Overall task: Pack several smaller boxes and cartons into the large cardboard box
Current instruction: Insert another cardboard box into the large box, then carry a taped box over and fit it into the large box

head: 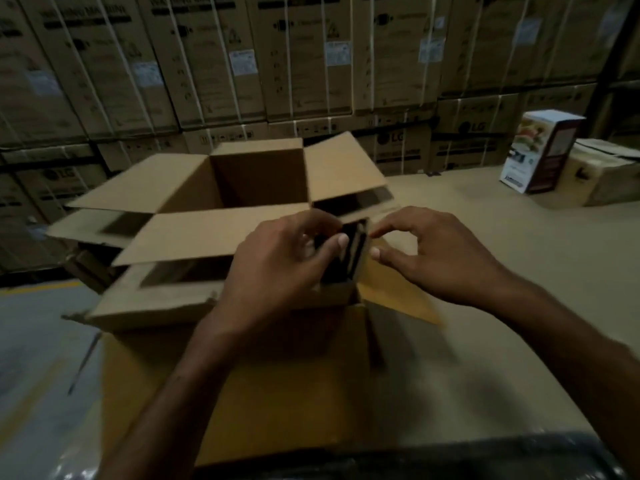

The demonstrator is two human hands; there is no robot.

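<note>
One small dark carton (pixel 353 251), near the open large cardboard box (pixel 194 188), is gripped by the left hand (pixel 284 268) and edge-pinched by the right hand (pixel 436 258) fingers (pixel 384 229).

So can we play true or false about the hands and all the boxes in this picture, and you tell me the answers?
1. The large cardboard box has its flaps open. True.
2. The white carton is inside the large cardboard box. False: it stands outside, off to the right, beside a brown box.
3. The left hand holds a small dark box. True.
4. The right hand lies flat on the floor. False: its fingertips pinch the edge of the small dark box.
5. The stacked boxes at the back are bright blue. False: they are brown cardboard.
</note>
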